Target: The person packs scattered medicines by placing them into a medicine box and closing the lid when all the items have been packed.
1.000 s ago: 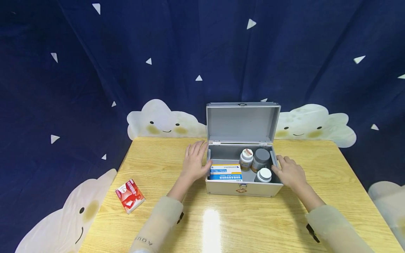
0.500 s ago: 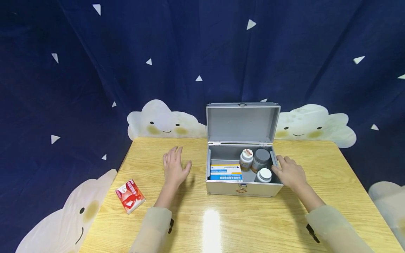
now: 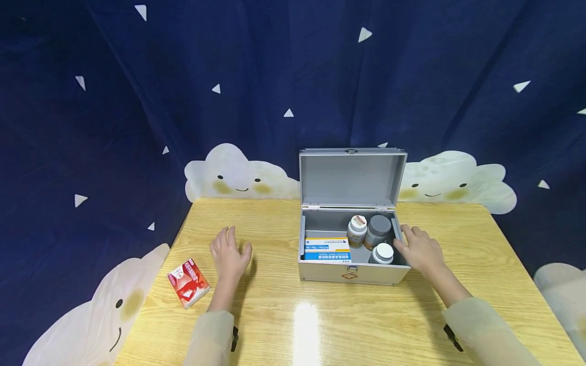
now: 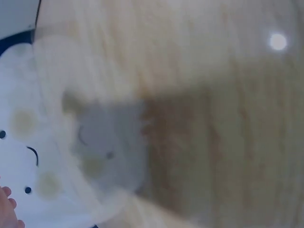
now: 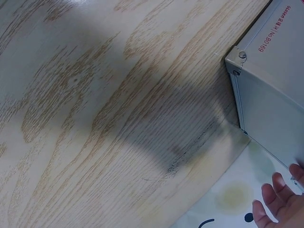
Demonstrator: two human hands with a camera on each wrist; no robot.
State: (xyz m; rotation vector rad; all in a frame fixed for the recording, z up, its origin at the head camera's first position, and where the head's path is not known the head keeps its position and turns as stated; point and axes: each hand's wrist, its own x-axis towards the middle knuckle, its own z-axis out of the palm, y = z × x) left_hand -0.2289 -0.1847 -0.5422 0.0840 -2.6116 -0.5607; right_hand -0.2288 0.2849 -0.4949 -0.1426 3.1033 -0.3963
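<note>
My left hand (image 3: pixel 229 256) hovers over the table with its fingers loosely spread and nothing in them. Just left of it lies a small red and white medicine box (image 3: pixel 188 283). In the left wrist view, only the fingers (image 4: pixel 7 209) show at the lower left edge. A silver first-aid case (image 3: pixel 320 272) stands with its lid (image 3: pixel 348 178) raised. My right hand (image 3: pixel 421 251) touches the case's right side, thumb near the rim. Inside the case are a blue and white medicine box (image 3: pixel 327 250), two white-capped bottles (image 3: pixel 357 231) and a grey-capped bottle (image 3: pixel 379 229).
The wooden table (image 3: pixel 256 325) carries a bright glare patch in front of the case. Behind it hangs a dark blue curtain (image 3: pixel 247 76) with white triangles and smiling clouds.
My left hand has let go of the case's left side and moved left and nearer, toward the red and white medicine box. The right hand has stayed at the case.
</note>
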